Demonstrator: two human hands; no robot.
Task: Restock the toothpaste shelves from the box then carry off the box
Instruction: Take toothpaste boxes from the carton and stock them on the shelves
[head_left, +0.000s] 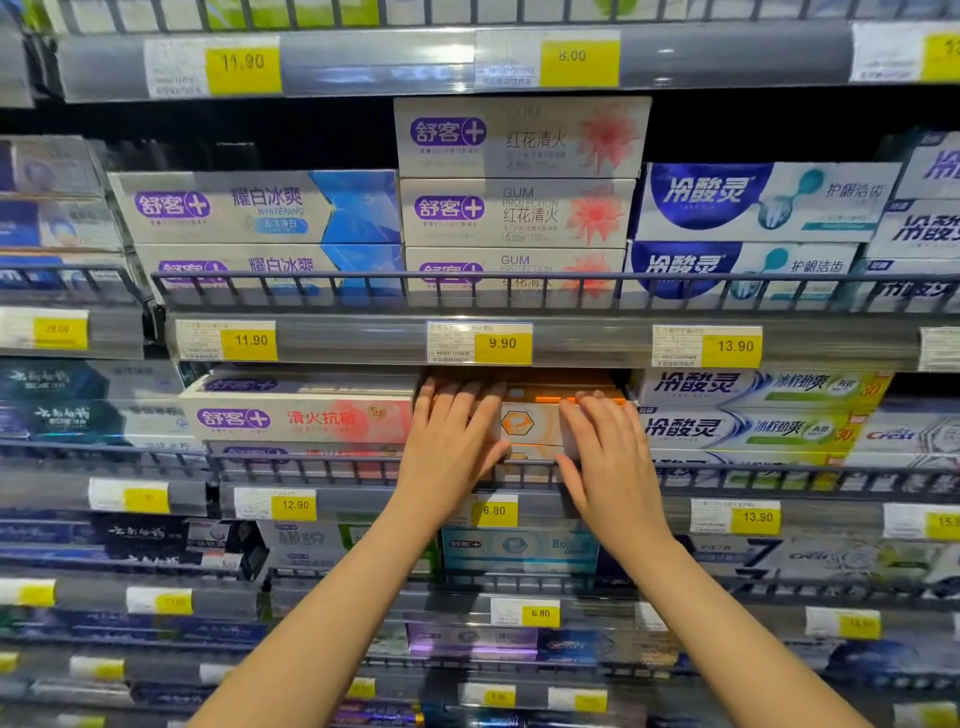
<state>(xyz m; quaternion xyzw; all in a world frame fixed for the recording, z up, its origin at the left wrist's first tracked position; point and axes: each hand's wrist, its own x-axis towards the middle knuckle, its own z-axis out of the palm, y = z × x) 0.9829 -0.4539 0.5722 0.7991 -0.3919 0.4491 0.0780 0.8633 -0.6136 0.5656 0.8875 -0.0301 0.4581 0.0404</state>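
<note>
You face a store shelving unit (519, 340) of grey tiers, each fronted by a dark wire rail (519, 283) and a strip of yellow price tags (503, 344). Toothpaste cartons fill every tier, stacked flat with their long faces out: white ones with a purple logo and red flower (519, 210) at centre, blue-and-white ones (753, 202) to the right, dark ones (62, 410) at far left.

On the middle tier, under the 9.90 tag, sits the stack of orange toothpaste cartons (527, 423), between red-printed cartons (301, 418) on the left and blue-lettered ones (748, 428) on the right.

Your left hand (452, 441) lies flat on the left part of that orange stack, fingers straight and spread. Your right hand (608, 452) lies on the right part, fingers likewise extended, pressing the front faces. The orange hexagon mark shows in the gap between both hands.
</note>
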